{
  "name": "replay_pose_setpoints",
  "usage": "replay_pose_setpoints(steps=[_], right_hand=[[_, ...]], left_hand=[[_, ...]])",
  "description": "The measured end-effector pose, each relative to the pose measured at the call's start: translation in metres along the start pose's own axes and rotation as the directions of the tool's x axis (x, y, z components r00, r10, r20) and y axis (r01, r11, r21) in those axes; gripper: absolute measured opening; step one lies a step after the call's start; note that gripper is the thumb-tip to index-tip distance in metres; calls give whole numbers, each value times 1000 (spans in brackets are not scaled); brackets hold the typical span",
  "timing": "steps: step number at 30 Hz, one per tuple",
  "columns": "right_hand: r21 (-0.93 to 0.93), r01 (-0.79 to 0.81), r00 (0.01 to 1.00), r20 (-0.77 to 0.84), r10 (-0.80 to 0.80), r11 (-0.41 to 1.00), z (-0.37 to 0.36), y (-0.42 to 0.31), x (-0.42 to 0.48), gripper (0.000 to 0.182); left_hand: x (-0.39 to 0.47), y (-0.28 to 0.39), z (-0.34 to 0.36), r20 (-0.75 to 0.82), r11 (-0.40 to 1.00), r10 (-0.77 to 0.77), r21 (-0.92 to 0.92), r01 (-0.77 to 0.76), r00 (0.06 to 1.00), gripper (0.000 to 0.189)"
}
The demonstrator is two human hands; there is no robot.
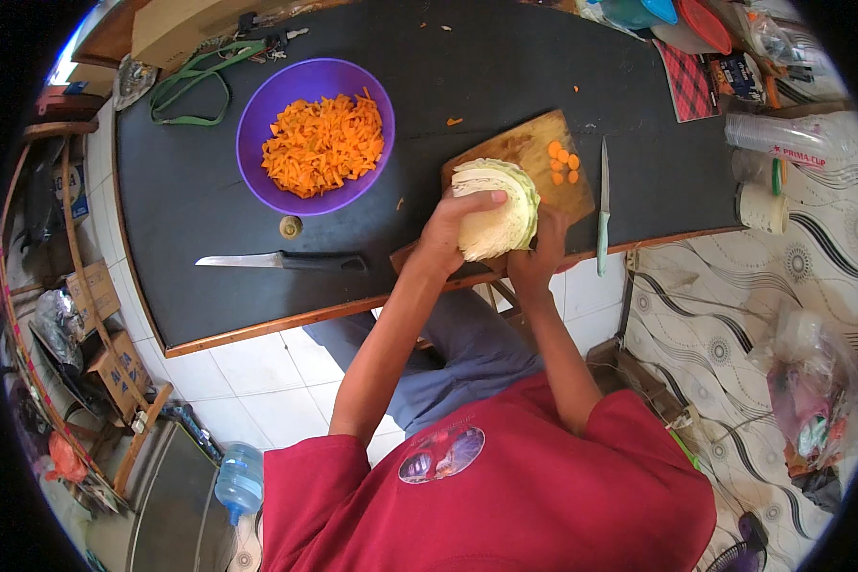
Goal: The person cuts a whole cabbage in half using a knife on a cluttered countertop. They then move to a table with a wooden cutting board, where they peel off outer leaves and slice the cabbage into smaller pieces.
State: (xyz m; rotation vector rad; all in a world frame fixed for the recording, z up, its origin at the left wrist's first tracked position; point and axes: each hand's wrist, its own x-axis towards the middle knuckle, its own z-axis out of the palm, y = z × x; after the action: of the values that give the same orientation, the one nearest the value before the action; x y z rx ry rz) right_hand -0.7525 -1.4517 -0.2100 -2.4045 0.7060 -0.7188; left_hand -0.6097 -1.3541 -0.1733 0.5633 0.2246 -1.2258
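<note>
A cut piece of pale cabbage [497, 214] is held up over the near part of a wooden cutting board [518, 139]. My left hand [454, 225] grips it from the left, thumb across the cut face. My right hand [541, 247] touches its lower right side, with the fingers partly hidden behind it. Several carrot slices [558, 154] lie on the board's right part. Right of the board lies a knife with a light green handle [603, 214]. To the left, a black-handled knife [293, 262] lies below a purple bowl [388, 143] of chopped carrot [322, 146].
A carrot end [290, 227] lies just below the bowl. A green lanyard [225, 71] with keys is at the back left of the black table [257, 307]. Stacked plastic cups [772, 136] and a red checked book [686, 82] are on the right. Small carrot scraps dot the tabletop.
</note>
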Motion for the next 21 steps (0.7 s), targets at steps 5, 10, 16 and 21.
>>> replay_pose_setpoints(steps=[5, 10, 16, 21], right_hand=[[112, 39, 995, -98, -28, 993, -2, -6, 5, 27], [414, -121, 971, -141, 195, 902, -13, -3, 3, 25], [600, -169, 976, -11, 220, 782, -45, -34, 27, 45], [733, -216, 976, 164, 140, 645, -54, -40, 31, 47]], left_hand=[[3, -3, -4, 73, 998, 59, -34, -57, 996, 47], [8, -9, -5, 68, 989, 137, -59, -133, 988, 46], [9, -13, 14, 60, 971, 237, -59, -234, 970, 45], [-4, -23, 22, 86, 955, 283, -124, -271, 955, 42]])
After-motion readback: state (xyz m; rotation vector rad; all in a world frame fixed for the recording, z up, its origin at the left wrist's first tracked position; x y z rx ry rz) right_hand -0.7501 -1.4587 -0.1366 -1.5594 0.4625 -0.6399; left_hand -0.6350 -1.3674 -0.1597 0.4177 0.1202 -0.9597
